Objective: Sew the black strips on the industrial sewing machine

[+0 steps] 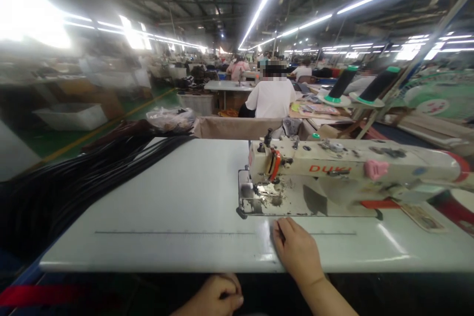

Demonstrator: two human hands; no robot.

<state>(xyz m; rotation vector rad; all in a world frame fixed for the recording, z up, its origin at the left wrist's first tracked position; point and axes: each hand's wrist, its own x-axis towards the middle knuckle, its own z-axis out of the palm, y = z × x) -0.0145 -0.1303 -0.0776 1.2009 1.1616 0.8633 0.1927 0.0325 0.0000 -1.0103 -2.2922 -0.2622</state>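
Note:
My right hand [298,252] rests on the white table top [177,197] in a loose fist, with no object showing in it. It lies just in front of the sewing machine [344,168], below the worn metal bed plate [289,200]. Lower down, my left hand [220,295] is held before the table's front edge, its fingers curled in and nothing seen between them. The needle area [264,189] holds no visible cloth. A printed ruler line [174,232] runs along the table, partly covered by my right hand.
Long black strips [85,173] hang over the table's left side. Two dark thread cones [342,84] stand behind the machine. A person in a white top [272,98] sits ahead, beyond a beige bin [237,127]. A red strip [40,295] shows at lower left.

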